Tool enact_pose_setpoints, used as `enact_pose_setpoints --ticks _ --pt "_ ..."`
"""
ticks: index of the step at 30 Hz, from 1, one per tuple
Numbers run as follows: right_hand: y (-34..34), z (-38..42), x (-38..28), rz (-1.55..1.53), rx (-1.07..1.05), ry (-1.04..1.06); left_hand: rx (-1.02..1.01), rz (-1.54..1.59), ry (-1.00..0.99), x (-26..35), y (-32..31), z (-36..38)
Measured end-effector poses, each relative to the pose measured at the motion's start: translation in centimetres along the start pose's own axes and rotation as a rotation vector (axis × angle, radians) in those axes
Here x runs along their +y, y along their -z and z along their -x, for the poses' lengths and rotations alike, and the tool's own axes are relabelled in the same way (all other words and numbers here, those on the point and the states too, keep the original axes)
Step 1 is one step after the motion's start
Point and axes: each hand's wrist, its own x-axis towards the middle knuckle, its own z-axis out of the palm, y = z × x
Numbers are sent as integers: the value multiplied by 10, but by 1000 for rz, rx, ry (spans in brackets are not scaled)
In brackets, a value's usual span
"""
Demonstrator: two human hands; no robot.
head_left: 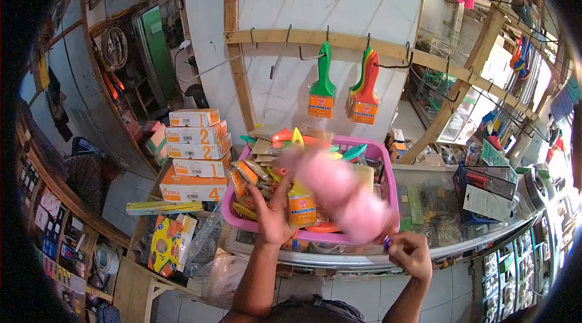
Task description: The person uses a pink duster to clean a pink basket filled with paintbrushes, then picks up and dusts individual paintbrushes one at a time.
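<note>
My left hand (276, 220) is over the front left of the pink basket (393, 193), its fingers against a yellow paintbrush (302, 205) with an orange label. My right hand (412, 255), right of the basket's front edge, pinches the dark handle end of a pink fluffy duster (342, 193). The duster is blurred and slants up to the left across the basket, hiding part of its contents. Packaged brushes (245, 173) and several coloured handles fill the basket. A green brush (321, 83) and a group of red, yellow and green brushes (365, 89) hang from hooks above.
Stacked white and orange boxes (194, 168) stand left of the basket. A yellow package (167, 244) lies nearer on the left. The glass counter (433, 202) extends right, with black racks and cards on it. Metal hooks stick out from the wooden rail (273, 36).
</note>
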Motion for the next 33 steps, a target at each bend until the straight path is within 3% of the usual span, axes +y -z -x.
enact_pose_setpoints --ticks 3,4,5,6,7,9,11,14,15,16,17,20,23,24,27,28,29,30,32,33 --pt "3 4 -1 8 -140 31 96 591 367 16 -21 -4" --pt "4 3 -1 -9 -68 4 166 705 463 24 -27 -7" --pt "2 3 -1 -97 -1 -6 404 1048 453 25 -32 -6" --pt "-3 1 -3 -183 66 -16 -141 945 299 26 -21 -10" --pt "-6 -1 -5 -269 133 -22 26 979 383 30 -24 -9" --pt "0 0 -3 -86 -23 39 362 1030 541 44 -35 -8" --pt "3 2 -9 17 -209 97 401 1033 522 43 -36 -11" --pt "-7 -2 -7 -217 44 16 461 1040 507 40 -38 -9" --pt "-11 -4 -9 -305 143 -9 142 834 456 18 -23 1" --pt "-12 -4 -7 -306 164 -16 74 895 401 13 -23 0" --pt "-7 -3 -1 -180 49 36 5 955 345 12 -23 -2" --pt "1 -2 1 61 -205 161 199 1036 454 25 -27 -8" --pt "-4 -3 2 -114 81 34 399 1111 576 37 -33 -7" --pt "-7 -5 -2 -252 130 -20 -63 1022 278 23 -22 -6" --pt "7 0 5 -66 -76 -18 433 1015 457 23 -28 -1" --pt "3 -2 11 -54 -129 149 172 882 411 12 -24 -3" --pt "1 -2 10 -72 -85 120 -83 743 360 -3 -18 -5" --pt "1 -3 7 -91 -40 91 27 642 192 -13 -13 0" --pt "1 -4 2 -127 49 33 438 1199 548 38 -35 -9" --pt "0 -3 1 -124 35 18 103 879 440 23 -23 -4"
